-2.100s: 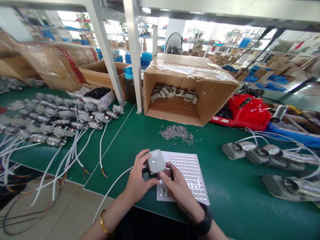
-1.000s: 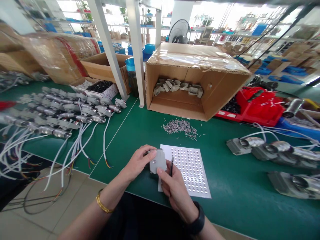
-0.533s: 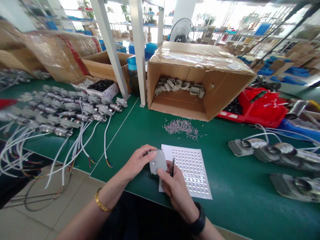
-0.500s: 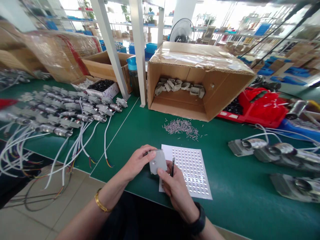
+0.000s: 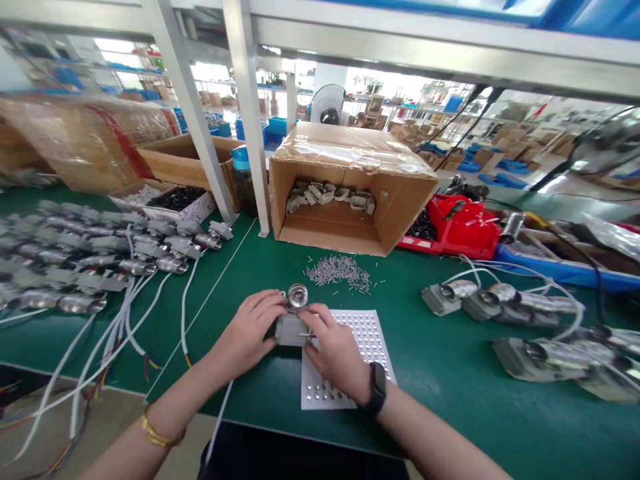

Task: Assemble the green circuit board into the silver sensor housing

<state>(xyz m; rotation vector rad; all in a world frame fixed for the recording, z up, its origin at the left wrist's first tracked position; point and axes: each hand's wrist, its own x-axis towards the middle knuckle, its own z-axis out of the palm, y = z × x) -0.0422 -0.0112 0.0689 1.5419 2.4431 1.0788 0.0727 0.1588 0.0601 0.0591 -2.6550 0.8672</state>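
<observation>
Partly hidden — grey part (image 5: pixel 293 329), both hands (image 5: pixel 250 333) gripping

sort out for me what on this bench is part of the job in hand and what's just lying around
In hand:
left hand and right hand, both on the grey valve unit
its metal fitting
white dotted sheet under the right hand

Lying about:
pile of small pins
open cardboard box
rows of wired units on the left
more units on the right
red tray
</observation>
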